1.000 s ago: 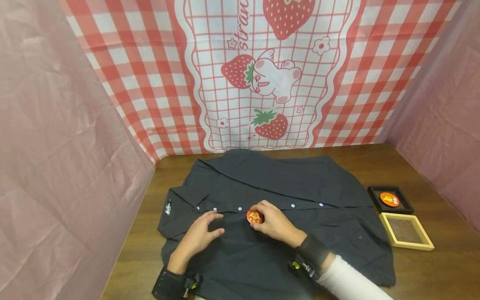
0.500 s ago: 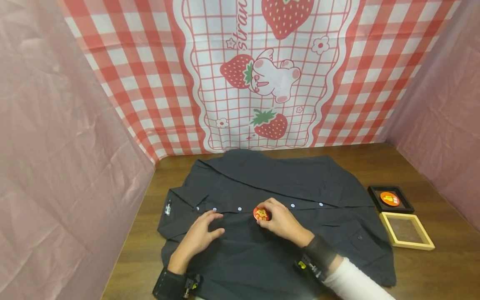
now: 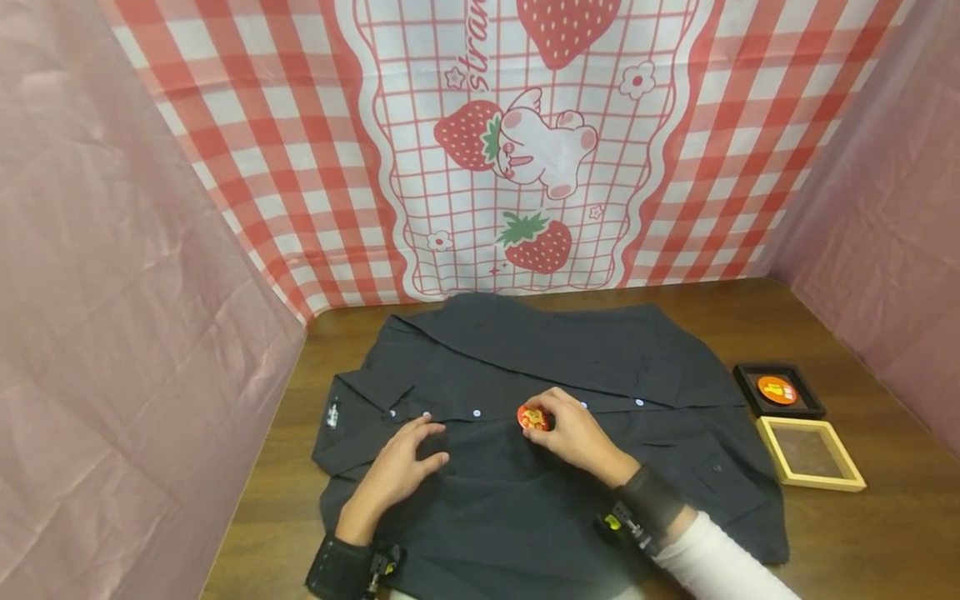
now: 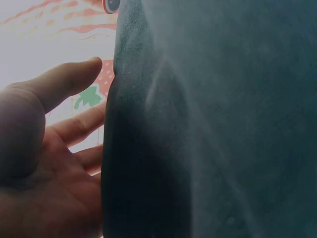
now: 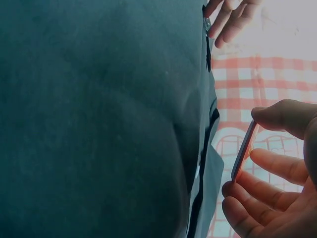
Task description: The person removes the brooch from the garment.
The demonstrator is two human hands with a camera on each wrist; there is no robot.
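A dark button-up shirt (image 3: 480, 500) lies spread out, its collar to the left and a row of small white buttons running across it. Above the placket, my right hand (image 3: 577, 435) pinches a round red-and-yellow badge (image 3: 532, 418) between thumb and fingers. The right wrist view has the badge (image 5: 243, 151) edge-on, with a gap between it and the fabric. My left hand (image 3: 397, 471) hovers low over the shirt near the collar-side buttons, fingers relaxed and thumb apart. Nothing is between its thumb and fingers in the left wrist view.
At the right on the wooden table (image 3: 892, 525) are a black frame (image 3: 810, 406) holding an orange round badge (image 3: 777, 390) and a pale yellow frame (image 3: 822, 484). A checked strawberry cloth (image 3: 540, 142) hangs behind, with pink cloth (image 3: 150, 333) along the sides.
My right hand has moved to the right along the placket, carrying the badge. The left hand has stayed nearly in place, and the head view has shifted slightly.
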